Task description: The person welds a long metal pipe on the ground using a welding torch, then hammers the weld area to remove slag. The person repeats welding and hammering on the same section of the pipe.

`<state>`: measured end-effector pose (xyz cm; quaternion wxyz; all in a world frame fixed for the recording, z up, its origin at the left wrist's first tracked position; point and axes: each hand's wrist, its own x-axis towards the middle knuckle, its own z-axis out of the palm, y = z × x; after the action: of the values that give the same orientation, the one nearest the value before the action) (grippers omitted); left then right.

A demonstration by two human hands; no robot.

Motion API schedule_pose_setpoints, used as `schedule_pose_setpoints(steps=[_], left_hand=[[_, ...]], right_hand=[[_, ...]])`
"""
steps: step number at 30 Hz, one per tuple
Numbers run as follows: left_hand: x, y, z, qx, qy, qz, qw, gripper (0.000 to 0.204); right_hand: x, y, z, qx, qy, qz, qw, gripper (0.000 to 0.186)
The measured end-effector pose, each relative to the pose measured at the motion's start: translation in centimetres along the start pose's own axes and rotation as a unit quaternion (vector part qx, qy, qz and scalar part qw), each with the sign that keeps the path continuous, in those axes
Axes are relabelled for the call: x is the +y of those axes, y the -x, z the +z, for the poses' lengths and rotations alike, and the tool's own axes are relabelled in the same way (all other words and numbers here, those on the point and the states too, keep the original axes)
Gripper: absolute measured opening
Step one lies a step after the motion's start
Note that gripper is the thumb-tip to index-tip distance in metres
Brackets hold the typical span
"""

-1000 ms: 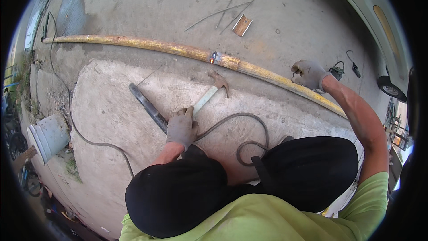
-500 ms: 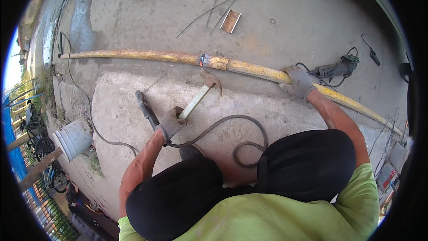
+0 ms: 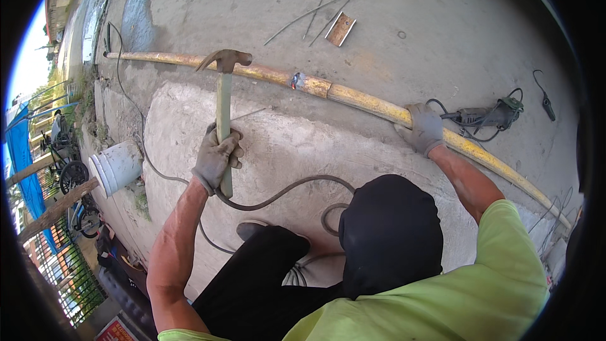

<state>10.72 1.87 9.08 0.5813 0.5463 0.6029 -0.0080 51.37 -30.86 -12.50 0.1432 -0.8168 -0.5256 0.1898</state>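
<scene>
My gloved left hand (image 3: 216, 155) is closed round the pale handle of a claw hammer (image 3: 223, 104), held upright with its rusty head at the top. A dark cable (image 3: 284, 192) runs from this hand, and a thin rod (image 3: 249, 114) shows just beyond it; whatever joins them is hidden by the hand. My gloved right hand (image 3: 421, 129) grips a long yellow, rusty pipe (image 3: 369, 104) lying across the concrete. Left of the pipe's sleeve-like joint is a dark, bluish scorched spot (image 3: 297, 80). In this view the hammer head overlaps the pipe's left part.
An angle grinder (image 3: 486, 115) lies beyond my right hand, with a small dark clamp-like tool (image 3: 546, 104) farther right. Several thin rods (image 3: 315, 12) and a rusty metal channel piece (image 3: 341, 29) lie beyond the pipe. A white bucket (image 3: 117, 167) stands left. Cable loops lie near my legs.
My left hand has raised the hammer and turned it from slanting rightward to upright, moving it up and left. The right hand stays on the pipe. My legs and the view have shifted.
</scene>
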Motion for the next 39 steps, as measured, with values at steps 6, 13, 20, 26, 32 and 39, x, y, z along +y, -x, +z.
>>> schedule_pose_setpoints(steps=[6, 13, 20, 26, 32, 39], left_hand=[[-6.3, 0.0, 6.6, 0.016, 0.077, -0.086, 0.993, 0.024], [-6.5, 1.9, 9.5, 0.03, 0.002, -0.098, 0.995, 0.044], [-4.0, -1.9, 10.5, 0.08, -0.001, 0.163, 0.983, 0.066], [-2.3, -4.7, 8.4, 0.079, -0.06, -0.047, 0.994, 0.058], [0.3, -2.5, 10.0, 0.1, -0.041, 0.152, 0.982, 0.062], [2.8, -3.6, 7.8, 0.049, -0.156, -0.018, 0.986, 0.058]], right_hand=[[-0.5, 0.2, 0.0, 0.016, 0.0, -0.022, 1.0, 0.058], [0.0, 0.4, 0.2, 0.032, 0.004, -0.017, 0.999, 0.058], [0.5, 0.7, 0.8, 0.023, 0.008, -0.025, 0.999, 0.06], [0.2, 0.8, 1.3, 0.025, 0.051, -0.02, 0.998, 0.062], [-0.1, 1.0, 1.5, 0.026, 0.035, 0.0, 0.999, 0.061], [-1.0, 2.0, 3.2, 0.096, 0.057, 0.02, 0.994, 0.06]])
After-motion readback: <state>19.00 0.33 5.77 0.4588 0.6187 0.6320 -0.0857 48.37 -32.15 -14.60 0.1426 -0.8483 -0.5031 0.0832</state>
